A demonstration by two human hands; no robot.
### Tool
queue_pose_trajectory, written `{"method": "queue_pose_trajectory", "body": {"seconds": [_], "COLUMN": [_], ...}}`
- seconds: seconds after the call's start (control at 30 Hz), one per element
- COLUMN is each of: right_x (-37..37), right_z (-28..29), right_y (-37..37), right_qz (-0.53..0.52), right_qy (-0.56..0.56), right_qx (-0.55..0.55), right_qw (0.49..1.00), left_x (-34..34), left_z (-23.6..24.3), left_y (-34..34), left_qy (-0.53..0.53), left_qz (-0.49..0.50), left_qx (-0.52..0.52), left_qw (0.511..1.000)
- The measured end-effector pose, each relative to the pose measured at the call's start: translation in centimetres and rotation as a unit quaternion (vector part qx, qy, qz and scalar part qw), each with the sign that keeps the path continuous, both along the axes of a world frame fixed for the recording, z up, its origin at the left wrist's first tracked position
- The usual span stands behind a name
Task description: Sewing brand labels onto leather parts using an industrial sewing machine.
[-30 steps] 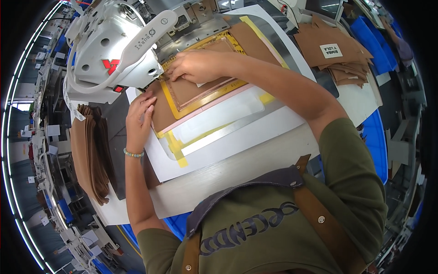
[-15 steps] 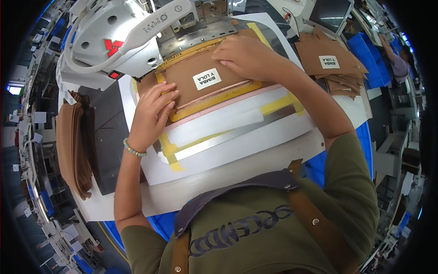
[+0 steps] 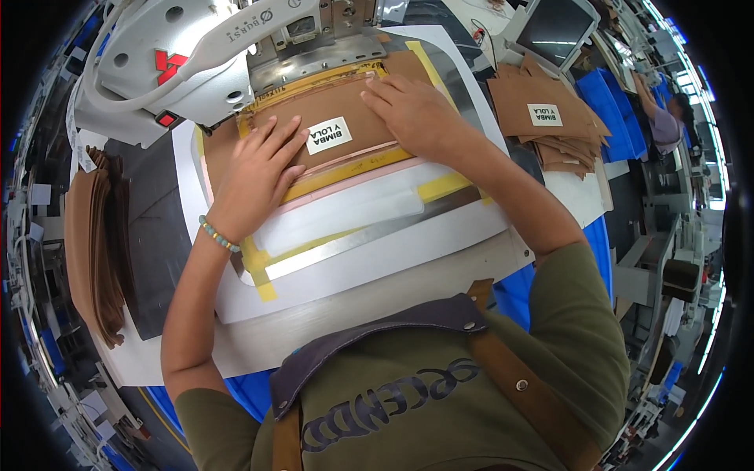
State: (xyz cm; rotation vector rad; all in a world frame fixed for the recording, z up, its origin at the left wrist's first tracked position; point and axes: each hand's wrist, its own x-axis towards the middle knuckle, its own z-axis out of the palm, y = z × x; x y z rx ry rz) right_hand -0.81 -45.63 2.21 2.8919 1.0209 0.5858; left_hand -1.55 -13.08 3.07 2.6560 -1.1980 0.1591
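A brown fabric panel point(image 3: 357, 141) with a white rectangular label point(image 3: 328, 136) lies in a yellow-edged sewing template point(image 3: 345, 182). My left hand point(image 3: 255, 169) rests on the panel's left end, its fingers spread and lying flat, a beaded bracelet at the wrist. On the panel's right part lies my right hand point(image 3: 412, 118), fingers stretched toward the far yellow edge. Neither hand grips anything. Just beyond the template stands a white sewing machine head point(image 3: 169, 59), over its far left corner. White sheeting point(image 3: 338, 224) with yellow tape lies nearer to me.
At the left edge of the table hangs a stack of brown fabric pieces point(image 3: 94, 243). More brown pieces point(image 3: 542, 118) with a similar label are piled at the right, beside a blue bin point(image 3: 609, 114). A screen point(image 3: 554, 31) stands behind them. Far right, another person point(image 3: 667, 122) is visible.
My left hand has slid farther onto the panel and spread its fingers. The curled fingers of my right hand have straightened and flattened. The whole view has shifted a little.
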Motion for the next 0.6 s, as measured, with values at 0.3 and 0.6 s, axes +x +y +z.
{"method": "queue_pose_trajectory", "body": {"seconds": [0.3,0.6], "right_x": [0.4,0.9], "right_z": [0.8,1.3], "right_y": [0.5,0.7], "right_qz": [0.008,0.034], "right_qy": [0.012,0.055], "right_qx": [-0.017,-0.001], "right_qw": [1.000,0.998], "left_x": [0.1,-0.1], "left_z": [0.0,-0.2], "left_y": [-0.1,-0.2], "left_qy": [-0.006,-0.030], "left_qz": [0.014,0.022], "left_qx": [0.015,0.018], "left_qw": [1.000,0.999]}}
